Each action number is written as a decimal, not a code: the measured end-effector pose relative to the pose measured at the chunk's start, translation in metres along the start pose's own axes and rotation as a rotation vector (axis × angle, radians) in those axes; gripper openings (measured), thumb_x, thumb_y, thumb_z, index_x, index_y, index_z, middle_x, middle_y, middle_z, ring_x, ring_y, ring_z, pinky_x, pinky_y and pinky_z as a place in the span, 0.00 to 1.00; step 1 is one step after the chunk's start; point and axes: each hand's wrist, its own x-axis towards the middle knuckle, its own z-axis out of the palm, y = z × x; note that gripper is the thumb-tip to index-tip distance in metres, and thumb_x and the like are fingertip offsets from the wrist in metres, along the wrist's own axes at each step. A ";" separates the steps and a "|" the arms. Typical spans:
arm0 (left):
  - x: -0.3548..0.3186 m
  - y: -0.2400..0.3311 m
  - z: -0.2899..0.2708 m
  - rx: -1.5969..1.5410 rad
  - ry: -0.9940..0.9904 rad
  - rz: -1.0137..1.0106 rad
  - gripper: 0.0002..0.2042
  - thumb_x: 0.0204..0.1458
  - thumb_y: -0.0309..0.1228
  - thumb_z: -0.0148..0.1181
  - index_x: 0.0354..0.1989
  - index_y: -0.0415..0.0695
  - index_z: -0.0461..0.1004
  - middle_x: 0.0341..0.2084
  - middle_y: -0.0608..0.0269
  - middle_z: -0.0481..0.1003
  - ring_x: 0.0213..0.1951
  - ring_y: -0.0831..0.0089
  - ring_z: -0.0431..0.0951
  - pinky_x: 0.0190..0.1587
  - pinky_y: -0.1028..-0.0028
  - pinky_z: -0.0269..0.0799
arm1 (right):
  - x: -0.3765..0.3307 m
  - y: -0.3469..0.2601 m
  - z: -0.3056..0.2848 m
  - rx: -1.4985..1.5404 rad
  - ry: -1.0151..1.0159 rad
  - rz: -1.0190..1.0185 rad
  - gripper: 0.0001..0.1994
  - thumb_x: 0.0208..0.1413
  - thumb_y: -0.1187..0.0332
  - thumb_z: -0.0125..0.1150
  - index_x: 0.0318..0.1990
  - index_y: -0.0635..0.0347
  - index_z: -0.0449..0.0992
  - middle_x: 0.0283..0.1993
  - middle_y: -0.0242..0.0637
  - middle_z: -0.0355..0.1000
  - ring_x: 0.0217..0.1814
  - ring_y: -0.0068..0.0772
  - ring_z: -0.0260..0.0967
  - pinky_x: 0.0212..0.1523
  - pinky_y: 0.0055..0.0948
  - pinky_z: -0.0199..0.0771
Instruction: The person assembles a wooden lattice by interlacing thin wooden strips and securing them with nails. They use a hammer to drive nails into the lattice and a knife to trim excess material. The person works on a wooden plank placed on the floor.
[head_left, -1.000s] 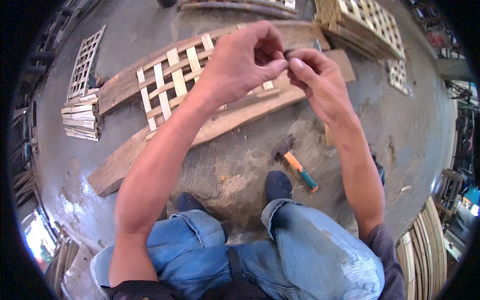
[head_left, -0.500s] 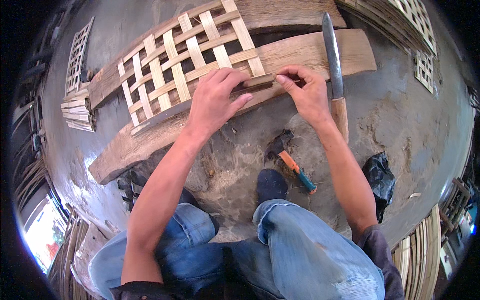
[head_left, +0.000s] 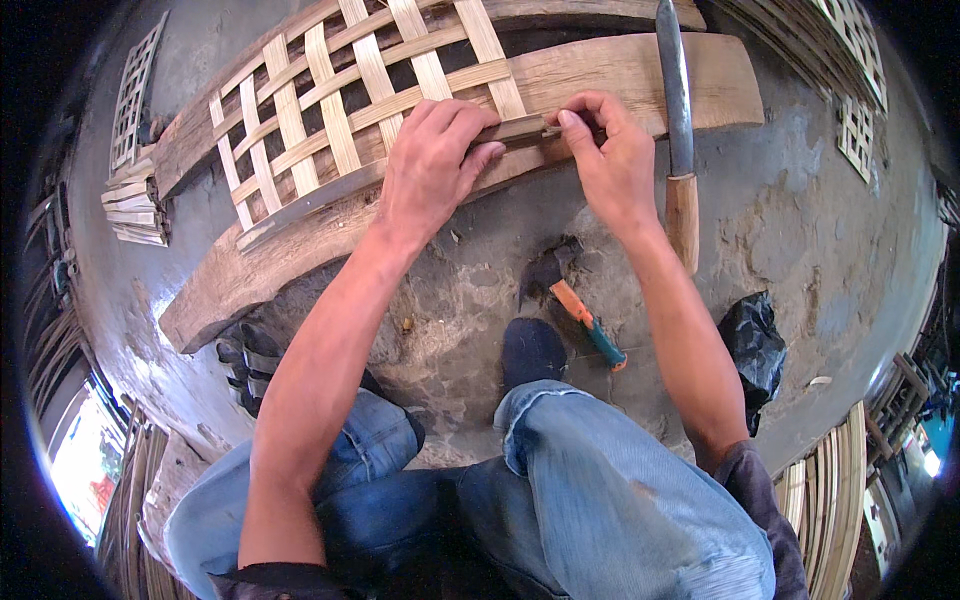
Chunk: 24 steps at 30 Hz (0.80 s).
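A lattice of woven pale bamboo strips (head_left: 325,95) lies across a long wooden plank (head_left: 640,85). Along its near edge runs a split bamboo edge strip (head_left: 522,127). My left hand (head_left: 432,165) grips this strip near the lattice's right corner, fingers curled over it and thumb on the near side. At the strip's right end, my right hand (head_left: 612,165) pinches the tip between thumb and fingers. Its fingertips are partly hidden. Right of that hand, a long knife (head_left: 677,110) with a wooden handle rests across the plank.
A hammer (head_left: 590,325) with an orange and green handle lies on the floor near my foot. A black plastic bag (head_left: 752,355) sits right of my right forearm. More lattice panels (head_left: 137,95) and a bundle of strips (head_left: 135,207) are at the left; stacked strips (head_left: 830,500) lie lower right.
The view has shifted a little, so the plank and lattice sit higher and farther left. My left thumb has drawn in toward the fingers at the strip; my right hand stays at the strip's end.
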 end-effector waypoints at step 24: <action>-0.006 -0.007 0.007 -0.048 0.043 0.014 0.13 0.44 0.28 0.68 0.39 0.43 0.76 0.35 0.59 0.75 0.40 0.56 0.73 0.45 0.63 0.71 | -0.001 0.000 0.001 -0.007 0.029 0.021 0.09 0.59 0.70 0.56 0.42 0.66 0.75 0.34 0.41 0.79 0.33 0.29 0.76 0.36 0.28 0.74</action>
